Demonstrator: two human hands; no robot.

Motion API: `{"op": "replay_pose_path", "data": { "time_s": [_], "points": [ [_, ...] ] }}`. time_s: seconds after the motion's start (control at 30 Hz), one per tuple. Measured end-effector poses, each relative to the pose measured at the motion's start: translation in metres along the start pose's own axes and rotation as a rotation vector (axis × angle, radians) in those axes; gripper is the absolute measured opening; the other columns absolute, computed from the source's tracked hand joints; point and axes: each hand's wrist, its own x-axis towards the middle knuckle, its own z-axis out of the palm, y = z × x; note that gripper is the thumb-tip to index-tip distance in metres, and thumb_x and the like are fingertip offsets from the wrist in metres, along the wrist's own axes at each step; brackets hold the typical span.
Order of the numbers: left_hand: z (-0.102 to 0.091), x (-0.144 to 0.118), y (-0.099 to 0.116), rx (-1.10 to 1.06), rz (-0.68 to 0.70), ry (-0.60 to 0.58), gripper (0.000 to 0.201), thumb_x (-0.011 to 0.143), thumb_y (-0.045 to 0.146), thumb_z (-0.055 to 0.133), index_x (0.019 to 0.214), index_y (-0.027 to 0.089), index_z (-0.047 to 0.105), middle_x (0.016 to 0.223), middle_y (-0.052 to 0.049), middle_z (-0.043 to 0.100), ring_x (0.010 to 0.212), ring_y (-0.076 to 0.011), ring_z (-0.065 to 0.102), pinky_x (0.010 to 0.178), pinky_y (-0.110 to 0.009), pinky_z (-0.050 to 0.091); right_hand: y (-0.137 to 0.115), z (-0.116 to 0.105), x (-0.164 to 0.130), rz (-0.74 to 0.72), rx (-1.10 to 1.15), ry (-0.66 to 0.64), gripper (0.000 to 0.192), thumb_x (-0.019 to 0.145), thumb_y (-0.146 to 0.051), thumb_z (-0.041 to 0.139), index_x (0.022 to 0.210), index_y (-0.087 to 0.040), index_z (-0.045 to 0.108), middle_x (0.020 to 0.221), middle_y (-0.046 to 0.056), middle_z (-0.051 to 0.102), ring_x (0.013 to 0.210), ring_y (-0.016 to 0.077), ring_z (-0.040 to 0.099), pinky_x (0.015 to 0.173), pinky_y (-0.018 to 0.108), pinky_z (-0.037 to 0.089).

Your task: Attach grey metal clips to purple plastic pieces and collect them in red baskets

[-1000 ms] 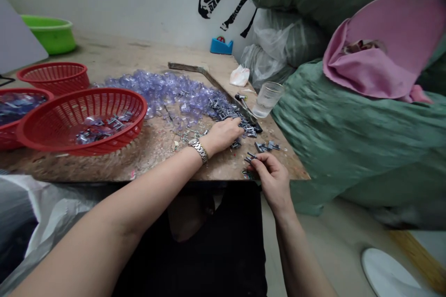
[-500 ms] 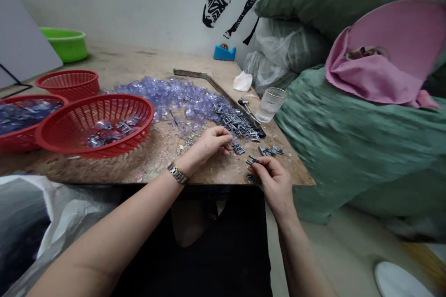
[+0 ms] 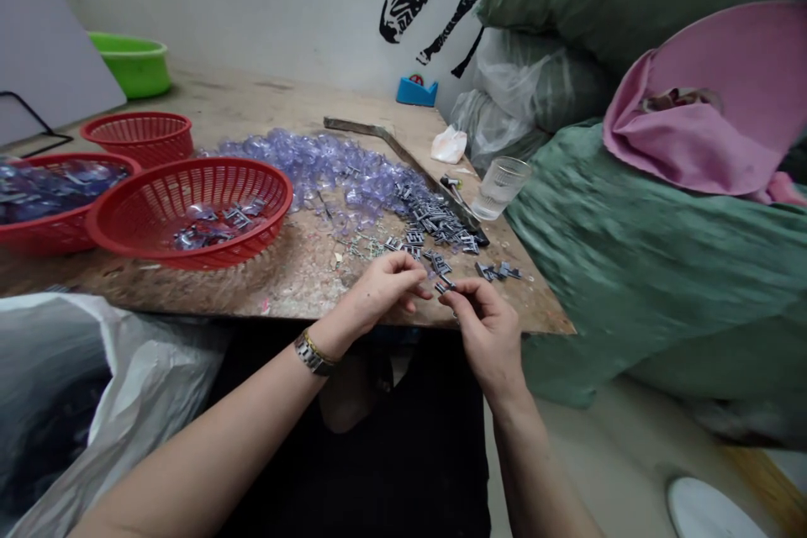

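My left hand (image 3: 383, 290), with a metal watch on the wrist, and my right hand (image 3: 484, 328) meet over the table's near edge. Between their fingertips they pinch a small grey metal clip (image 3: 443, 284); what else the left fingers hold is too small to tell. Just beyond lies a pile of grey metal clips (image 3: 435, 227), and a few loose clips (image 3: 498, 271) lie to the right. A heap of clear purple plastic pieces (image 3: 321, 164) spreads behind them on the worn wooden table (image 3: 296, 277).
A red basket (image 3: 189, 210) with some finished pieces stands at left, two more red baskets (image 3: 139, 134) behind it. A glass (image 3: 500, 187), a metal bar (image 3: 384, 143), a green basin (image 3: 132, 63), green sacks (image 3: 661, 261) at right, a white bag (image 3: 126, 387) below.
My left hand drew back from the clip pile toward me and came together with my right hand at the table edge. The view shifted slightly left.
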Motion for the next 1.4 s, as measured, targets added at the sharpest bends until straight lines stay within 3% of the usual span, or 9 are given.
{"op": "replay_pose_path", "data": {
  "time_s": [0.2, 0.4, 0.7, 0.97, 1.1, 1.27, 1.4],
  "points": [
    [-0.002, -0.012, -0.002, 0.103, 0.089, -0.087, 0.021, 0.076, 0.03, 0.065, 0.07, 0.012, 0.055, 0.079, -0.008, 0.065, 0.074, -0.0144, 0.065, 0.041, -0.013, 0.041, -0.003, 0.004, -0.002, -0.017, 0.015, -0.035, 0.011, 0.084, -0.029, 0.058, 0.079, -0.02, 0.063, 0.075, 0.0, 0.067, 0.072, 0.0155, 0.061, 0.068, 0.028, 0.044],
    [-0.004, -0.017, -0.006, -0.014, 0.01, -0.099, 0.023, 0.079, 0.031, 0.066, 0.075, 0.013, 0.052, 0.067, -0.003, 0.065, 0.059, -0.009, 0.062, 0.05, -0.016, 0.049, -0.004, 0.008, -0.004, 0.032, 0.031, -0.004, 0.01, 0.083, -0.029, 0.06, 0.079, -0.02, 0.062, 0.072, -0.002, 0.064, 0.069, 0.0141, 0.059, 0.066, 0.026, 0.043],
    [-0.005, -0.023, -0.009, -0.06, -0.004, -0.041, 0.019, 0.082, 0.026, 0.063, 0.074, 0.013, 0.052, 0.064, -0.001, 0.062, 0.061, -0.0089, 0.064, 0.06, -0.02, 0.054, -0.007, 0.01, -0.007, 0.009, -0.037, -0.047, 0.012, 0.084, -0.03, 0.057, 0.077, -0.02, 0.058, 0.069, -0.002, 0.061, 0.066, 0.0139, 0.057, 0.064, 0.026, 0.042],
    [-0.005, -0.024, -0.008, 0.106, 0.075, -0.035, 0.017, 0.084, 0.026, 0.057, 0.073, 0.014, 0.052, 0.064, -0.001, 0.06, 0.06, -0.0088, 0.061, 0.058, -0.02, 0.052, -0.012, 0.009, -0.007, -0.067, -0.142, -0.048, 0.011, 0.084, -0.027, 0.055, 0.075, -0.021, 0.057, 0.07, 0.0, 0.062, 0.069, 0.016, 0.058, 0.067, 0.028, 0.043],
    [-0.005, -0.026, -0.008, 0.303, 0.196, -0.011, 0.017, 0.086, 0.023, 0.052, 0.072, 0.015, 0.052, 0.067, 0.0, 0.058, 0.059, -0.0088, 0.058, 0.058, -0.021, 0.051, -0.012, 0.008, -0.007, -0.099, -0.202, -0.055, 0.011, 0.085, -0.026, 0.053, 0.075, -0.021, 0.055, 0.072, 0.001, 0.062, 0.071, 0.017, 0.058, 0.067, 0.029, 0.042],
    [-0.007, -0.028, -0.009, 0.559, 0.35, -0.012, 0.02, 0.086, 0.019, 0.05, 0.067, 0.016, 0.051, 0.071, -0.001, 0.055, 0.066, -0.0102, 0.056, 0.063, -0.021, 0.048, -0.012, 0.01, -0.012, -0.265, -0.367, -0.009, 0.014, 0.088, -0.021, 0.05, 0.075, -0.022, 0.053, 0.072, 0.002, 0.06, 0.07, 0.0172, 0.056, 0.066, 0.028, 0.04],
    [-0.01, -0.027, -0.01, 0.558, 0.361, -0.079, 0.02, 0.087, 0.019, 0.048, 0.068, 0.016, 0.051, 0.07, 0.0, 0.054, 0.061, -0.0094, 0.055, 0.061, -0.022, 0.047, -0.012, 0.013, -0.017, -0.333, -0.437, 0.016, 0.017, 0.088, -0.018, 0.048, 0.072, -0.022, 0.051, 0.07, 0.002, 0.058, 0.067, 0.0174, 0.053, 0.063, 0.029, 0.038]
  ]
}}
